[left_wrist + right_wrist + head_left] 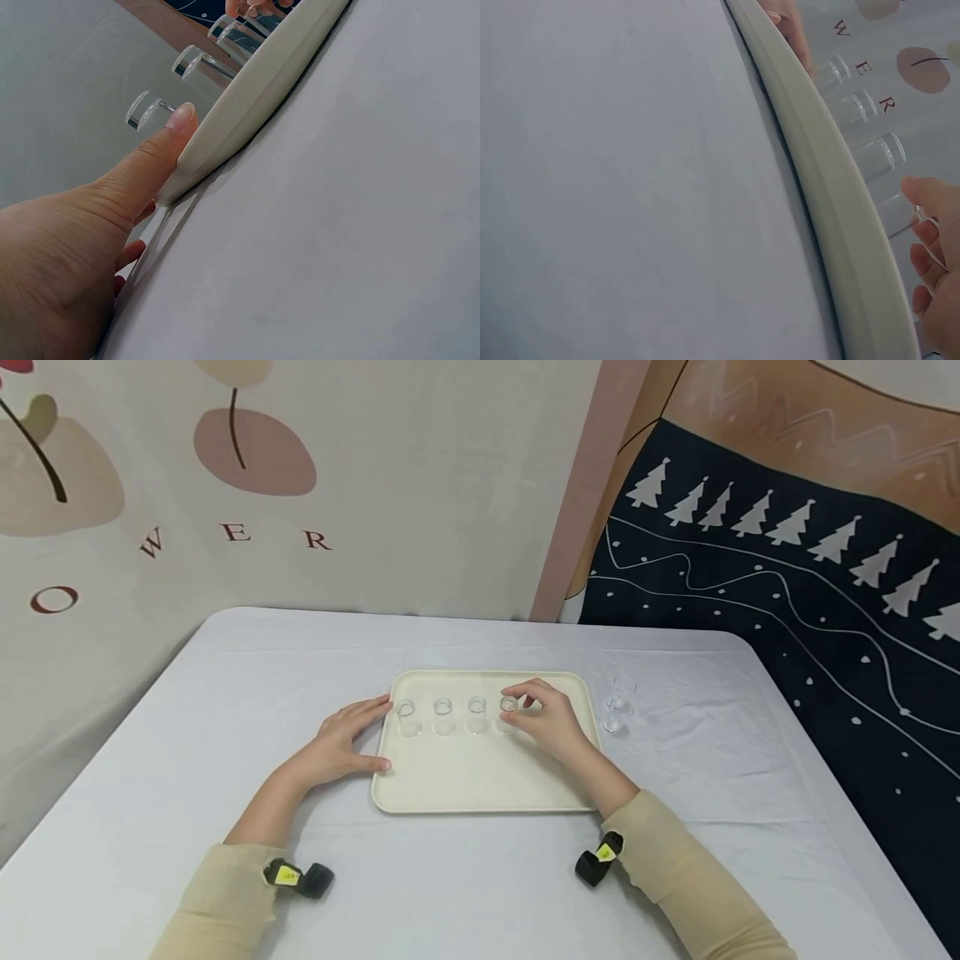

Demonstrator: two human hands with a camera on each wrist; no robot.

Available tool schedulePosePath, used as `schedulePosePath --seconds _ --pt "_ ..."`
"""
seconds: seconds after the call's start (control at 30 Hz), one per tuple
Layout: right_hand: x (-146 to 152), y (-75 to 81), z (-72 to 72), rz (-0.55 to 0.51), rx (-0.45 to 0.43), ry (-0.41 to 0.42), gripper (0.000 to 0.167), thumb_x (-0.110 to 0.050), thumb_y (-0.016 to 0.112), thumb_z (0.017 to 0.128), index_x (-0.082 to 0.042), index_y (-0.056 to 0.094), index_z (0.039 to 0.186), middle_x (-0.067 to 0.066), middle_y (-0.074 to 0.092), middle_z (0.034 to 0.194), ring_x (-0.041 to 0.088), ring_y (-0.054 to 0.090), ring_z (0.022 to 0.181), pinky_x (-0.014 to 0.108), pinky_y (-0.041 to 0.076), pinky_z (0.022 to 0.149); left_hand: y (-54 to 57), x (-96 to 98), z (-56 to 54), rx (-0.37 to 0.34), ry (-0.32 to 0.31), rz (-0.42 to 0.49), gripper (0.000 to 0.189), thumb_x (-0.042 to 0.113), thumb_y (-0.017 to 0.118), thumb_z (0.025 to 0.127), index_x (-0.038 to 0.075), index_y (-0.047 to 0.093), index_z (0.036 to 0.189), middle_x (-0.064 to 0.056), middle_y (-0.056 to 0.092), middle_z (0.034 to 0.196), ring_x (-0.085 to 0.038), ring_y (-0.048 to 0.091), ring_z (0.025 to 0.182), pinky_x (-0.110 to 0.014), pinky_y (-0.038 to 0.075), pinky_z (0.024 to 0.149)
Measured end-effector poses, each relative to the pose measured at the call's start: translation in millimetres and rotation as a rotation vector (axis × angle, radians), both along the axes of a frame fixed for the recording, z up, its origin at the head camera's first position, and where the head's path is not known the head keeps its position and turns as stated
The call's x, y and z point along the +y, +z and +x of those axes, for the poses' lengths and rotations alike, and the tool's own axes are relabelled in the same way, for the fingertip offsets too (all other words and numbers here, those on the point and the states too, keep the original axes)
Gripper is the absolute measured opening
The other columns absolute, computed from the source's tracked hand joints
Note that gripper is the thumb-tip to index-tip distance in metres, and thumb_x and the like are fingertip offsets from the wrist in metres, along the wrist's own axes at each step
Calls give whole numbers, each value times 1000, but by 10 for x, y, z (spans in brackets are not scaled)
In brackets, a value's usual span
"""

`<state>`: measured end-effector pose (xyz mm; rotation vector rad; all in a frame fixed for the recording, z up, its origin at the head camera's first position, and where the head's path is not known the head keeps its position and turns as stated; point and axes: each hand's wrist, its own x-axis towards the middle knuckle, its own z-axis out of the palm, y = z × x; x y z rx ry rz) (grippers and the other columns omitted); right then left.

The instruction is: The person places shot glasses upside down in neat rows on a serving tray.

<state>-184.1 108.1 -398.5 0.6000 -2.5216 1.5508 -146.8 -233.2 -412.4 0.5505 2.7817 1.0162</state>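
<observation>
A cream tray [480, 785] lies on the table with several small clear glass jars in a row on it, among them the leftmost jar [407, 718], a second jar [443, 717] and a third jar [477, 716]. My right hand [555, 722] pinches the rim of the rightmost jar [509, 703] between thumb and fingers; the jar's lower part is faint. At the tray's left edge, my left hand [341, 747] touches the rim with spread, fairly straight fingers and thumb. In the left wrist view the thumb [180, 120] rests against the tray's edge.
Just right of the tray, clear rounded glass pieces [618, 703] are on the white tablecloth [450, 885]; their exact shape is hard to make out. A pale printed curtain [435, 485] hangs behind the table, and a dark tree-patterned cloth [750, 585] is at the right.
</observation>
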Motion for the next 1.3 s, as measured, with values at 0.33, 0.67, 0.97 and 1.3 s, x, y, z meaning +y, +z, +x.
schedulePosePath --seconds 0.33,0.67,0.97,1.3 --pt "34 13 28 21 10 -13 34 -10 80 78 -8 70 111 3 65 102 24 56 89 31 45 70 0 13 11 -3 7 -4 101 43 83 68 5 34 148 -12 24 156 -40 12 141 -60 2 111" --pt "263 152 139 23 68 -37 38 -10 80 78 -9 68 114 4 65 103 21 53 90 39 43 74 0 3 -3 3 4 1 101 43 83 68 5 34 148 -12 24 156 -40 13 141 -60 2 111" --pt "533 216 249 2 136 -82 39 -5 82 75 -6 69 112 11 67 99 23 54 85 45 38 73 -5 -1 0 8 -6 1 101 42 83 68 4 34 148 -13 25 155 -40 13 140 -61 3 110" --pt "859 242 368 2 159 -153 41 -2 81 75 0 67 113 15 66 100 28 54 84 38 36 71 -14 -1 -1 8 -2 3 101 43 83 68 5 34 148 -11 24 156 -39 13 141 -61 3 110"
